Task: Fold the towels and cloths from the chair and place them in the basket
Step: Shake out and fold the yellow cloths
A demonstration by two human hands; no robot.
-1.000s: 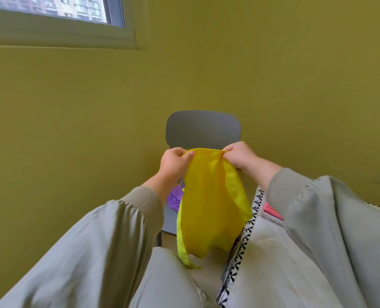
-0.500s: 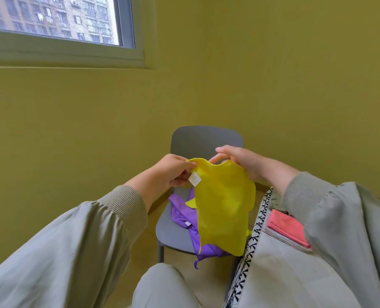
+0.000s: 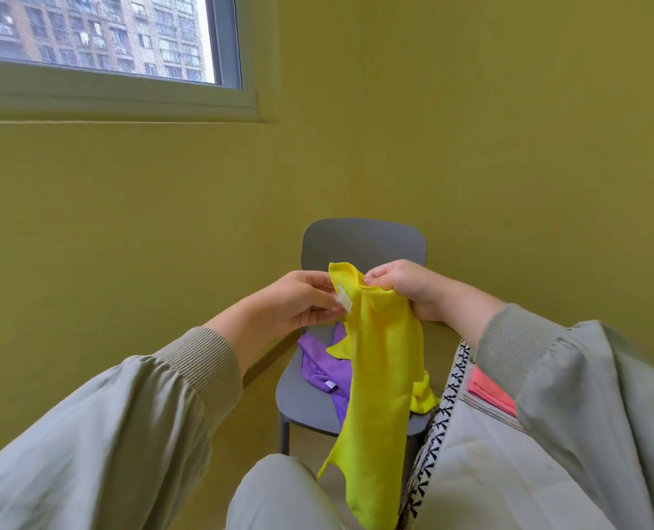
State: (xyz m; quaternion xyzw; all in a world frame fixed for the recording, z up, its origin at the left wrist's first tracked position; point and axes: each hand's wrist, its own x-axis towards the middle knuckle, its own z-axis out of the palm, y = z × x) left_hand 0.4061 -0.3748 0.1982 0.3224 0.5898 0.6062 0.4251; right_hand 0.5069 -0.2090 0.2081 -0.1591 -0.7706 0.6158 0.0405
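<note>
Hanging yellow cloth (image 3: 382, 376) hides part of purple cloth (image 3: 318, 364)

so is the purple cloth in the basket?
No, the purple cloth lies crumpled on the grey chair seat, partly behind the yellow cloth, outside the basket.

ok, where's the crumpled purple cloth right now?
Head view, centre: the crumpled purple cloth lies on the seat of the grey plastic chair, towards its left, partly hidden behind the hanging bright yellow cloth.
</note>
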